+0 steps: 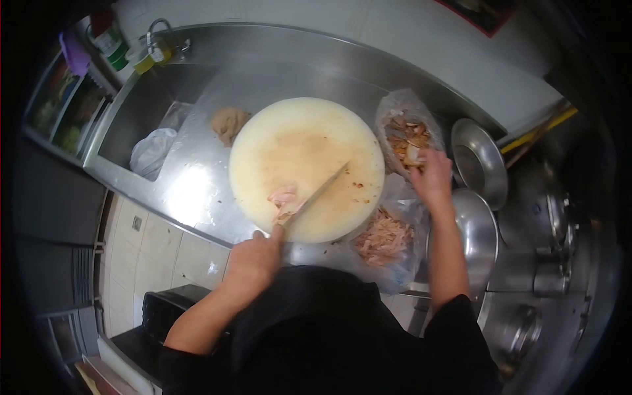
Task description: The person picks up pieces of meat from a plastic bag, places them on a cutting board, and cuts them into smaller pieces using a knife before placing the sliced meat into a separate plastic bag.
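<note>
My left hand (pixel 253 262) is closed round the handle of a knife (pixel 319 191), whose blade slants across the round cutting board (pixel 309 227). Beside the blade lie a few strips of pale pink meat (pixel 283 195), near the board's front left. Over at the right, my right hand (pixel 433 172) reaches to the mouth of a clear plastic bag (pixel 394 105) filled with brown sliced pieces (pixel 401 135). Its fingers are closed at a pale piece (pixel 413 155) on top of them. Below that bag, a second plastic bag (pixel 403 280) holds a heap of pinkish strips (pixel 385 238).
Steel bowls (pixel 479 158) stand to the right, beside pots (pixel 553 273). A brown cloth-like lump (pixel 230 124) lies left of the board. At the far left, a sink (pixel 125 141) contains a white plastic bag (pixel 151 153); a tap (pixel 158 29) rises behind it.
</note>
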Action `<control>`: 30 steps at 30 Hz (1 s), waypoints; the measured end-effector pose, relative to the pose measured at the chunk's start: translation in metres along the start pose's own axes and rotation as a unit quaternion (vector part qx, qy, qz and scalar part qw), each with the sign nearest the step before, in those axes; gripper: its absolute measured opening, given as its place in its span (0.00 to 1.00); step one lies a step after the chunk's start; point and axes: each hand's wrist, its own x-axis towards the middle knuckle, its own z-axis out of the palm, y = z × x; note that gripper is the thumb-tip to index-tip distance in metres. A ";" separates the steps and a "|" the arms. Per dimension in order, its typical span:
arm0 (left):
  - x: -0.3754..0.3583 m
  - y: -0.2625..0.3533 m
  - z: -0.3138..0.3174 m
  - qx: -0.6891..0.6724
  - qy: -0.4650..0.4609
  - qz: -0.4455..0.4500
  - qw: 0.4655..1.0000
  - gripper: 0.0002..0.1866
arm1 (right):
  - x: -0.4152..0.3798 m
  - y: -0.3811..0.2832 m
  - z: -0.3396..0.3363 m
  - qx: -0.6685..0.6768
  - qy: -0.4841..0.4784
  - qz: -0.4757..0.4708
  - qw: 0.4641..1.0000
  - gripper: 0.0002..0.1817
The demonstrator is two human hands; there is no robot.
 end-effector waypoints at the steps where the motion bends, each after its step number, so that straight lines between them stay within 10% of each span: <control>1: -0.005 0.005 0.000 -0.009 -0.002 -0.002 1.000 0.18 | 0.004 -0.001 -0.002 0.024 0.008 -0.004 1.000 0.14; 9: -0.033 0.002 -0.015 -0.057 0.034 0.000 0.998 0.24 | -0.025 -0.116 -0.005 0.321 -0.296 -0.002 0.900 0.08; 16: -0.040 -0.017 -0.003 -0.160 0.143 0.026 0.976 0.18 | -0.055 -0.178 0.020 0.303 -0.239 -0.202 0.900 0.05; 30: -0.036 -0.054 -0.005 -0.280 0.164 -0.055 0.944 0.12 | -0.031 -0.208 0.064 0.268 -0.174 -0.214 0.923 0.14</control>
